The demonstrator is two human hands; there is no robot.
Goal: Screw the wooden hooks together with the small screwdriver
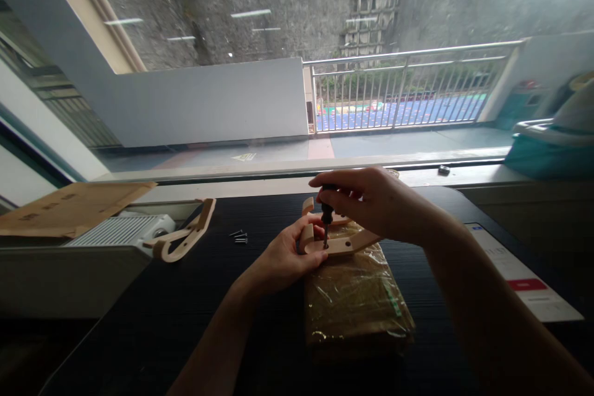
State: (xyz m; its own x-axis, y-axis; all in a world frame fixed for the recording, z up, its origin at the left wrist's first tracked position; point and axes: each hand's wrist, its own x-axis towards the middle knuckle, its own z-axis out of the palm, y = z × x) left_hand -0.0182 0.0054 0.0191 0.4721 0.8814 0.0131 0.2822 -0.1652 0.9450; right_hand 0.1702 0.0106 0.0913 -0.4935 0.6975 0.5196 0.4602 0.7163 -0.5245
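Observation:
My right hand (366,198) is closed on the dark handle of a screwdriver (327,213), which stands nearly upright. Its shaft meets a hole near the left end of a light wooden hook-shaped piece (341,247). With fingers and thumb, my left hand (290,250) grips that end of the wooden piece. Whether a screw sits under the tip is too small to tell. A second wooden piece (341,219) shows just behind, partly hidden by my hands. Both lie over a brown package wrapped in clear plastic (352,297).
Several screws (240,237) lie on the black table (260,213) left of my hands. Another wooden hook piece (185,238) rests at the table's left edge, near a radiator (123,230) with brown cardboard (69,207). A tablet-like screen (520,272) lies right. A window sill (255,189) runs behind.

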